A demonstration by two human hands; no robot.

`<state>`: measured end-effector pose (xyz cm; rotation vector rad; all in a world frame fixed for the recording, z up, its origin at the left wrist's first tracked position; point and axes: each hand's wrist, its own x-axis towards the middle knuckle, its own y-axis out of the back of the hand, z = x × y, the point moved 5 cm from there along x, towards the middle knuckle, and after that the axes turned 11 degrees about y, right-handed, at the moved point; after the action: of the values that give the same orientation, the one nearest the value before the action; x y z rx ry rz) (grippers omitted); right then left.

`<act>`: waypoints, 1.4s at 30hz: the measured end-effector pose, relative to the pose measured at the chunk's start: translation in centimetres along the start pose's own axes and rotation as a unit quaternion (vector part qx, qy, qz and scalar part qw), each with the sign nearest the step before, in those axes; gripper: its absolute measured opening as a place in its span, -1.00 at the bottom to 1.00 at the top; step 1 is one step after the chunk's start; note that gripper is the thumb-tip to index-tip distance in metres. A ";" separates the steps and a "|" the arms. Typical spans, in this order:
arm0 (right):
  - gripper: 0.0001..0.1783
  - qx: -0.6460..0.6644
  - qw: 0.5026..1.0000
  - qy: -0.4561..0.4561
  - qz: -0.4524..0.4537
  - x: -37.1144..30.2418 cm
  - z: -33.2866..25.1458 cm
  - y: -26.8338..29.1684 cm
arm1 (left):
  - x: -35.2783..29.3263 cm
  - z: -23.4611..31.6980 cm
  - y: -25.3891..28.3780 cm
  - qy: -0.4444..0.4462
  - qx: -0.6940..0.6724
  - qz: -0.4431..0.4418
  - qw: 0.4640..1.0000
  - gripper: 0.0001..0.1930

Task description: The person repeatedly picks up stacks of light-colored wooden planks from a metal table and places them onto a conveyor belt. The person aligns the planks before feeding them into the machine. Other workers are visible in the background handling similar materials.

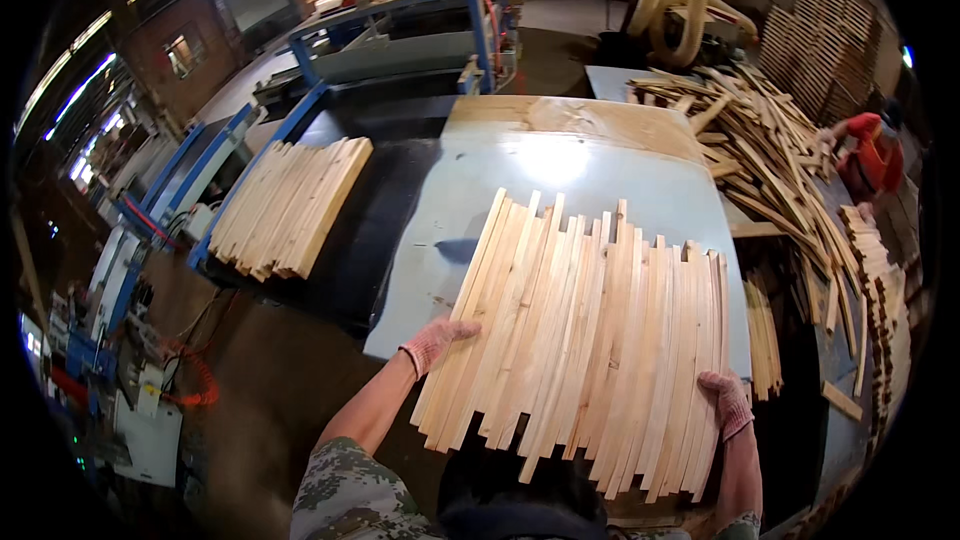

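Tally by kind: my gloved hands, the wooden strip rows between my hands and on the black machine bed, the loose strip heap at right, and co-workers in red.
Gloved hands: 2, left hand and right hand
Wooden strip rows: 2, held row and row on bed
Loose strip heap: 1
Co-worker in red: 1
Total: 6

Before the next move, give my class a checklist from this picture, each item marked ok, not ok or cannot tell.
1. Left hand on left edge of the wood strips: ok.
2. Right hand on their right edge: ok.
3. Both hands gloved: ok.
4. Strip ends level: not ok, staggered.
5. Strips resting on the table: cannot tell.
6. Co-worker away from the strips: ok, at far right.
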<state>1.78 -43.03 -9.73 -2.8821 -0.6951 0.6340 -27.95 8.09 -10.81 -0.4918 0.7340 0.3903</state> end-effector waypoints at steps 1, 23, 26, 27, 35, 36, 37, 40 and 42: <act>-0.20 0.012 1.000 0.006 -0.011 1.0 -0.5 -1.6 | 0.7 0.4 1.1 -0.004 -0.006 0.009 1.000 -0.22; -0.44 0.046 0.995 0.025 -0.079 19.1 0.5 -37.9 | -2.7 17.6 21.7 0.021 0.503 0.542 0.673 0.15; -0.46 0.042 0.996 0.037 -0.073 20.0 1.7 -45.1 | -3.6 18.2 27.6 0.014 0.534 0.557 0.637 0.19; -0.49 0.048 0.994 0.025 -0.096 21.5 2.6 -45.7 | -3.3 18.4 28.4 -0.006 0.546 0.547 0.635 0.19; -0.19 -0.562 0.826 0.027 -0.007 19.8 -3.4 -49.5 | -5.2 19.1 29.5 -0.099 0.572 0.488 0.652 0.16; -0.11 -0.662 0.750 0.003 -0.002 19.3 -4.1 -50.2 | -5.4 19.5 29.4 -0.100 0.573 0.479 0.657 0.15; -0.06 -0.672 0.737 0.061 0.030 18.8 -4.7 -51.1 | -5.5 19.7 29.4 -0.102 0.574 0.470 0.663 0.13; 0.06 -0.687 0.683 0.235 0.079 17.9 -5.0 -54.4 | -2.9 20.1 29.0 -0.174 0.599 0.402 0.670 -0.04; 0.06 -0.671 0.659 0.339 0.014 19.8 -2.8 -58.1 | -1.8 20.7 27.3 -0.214 0.611 0.366 0.668 -0.23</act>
<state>-4.95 17.69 -2.96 -3.6805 -1.2973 -1.6838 -31.68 41.57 -4.11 1.2106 0.5428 0.6232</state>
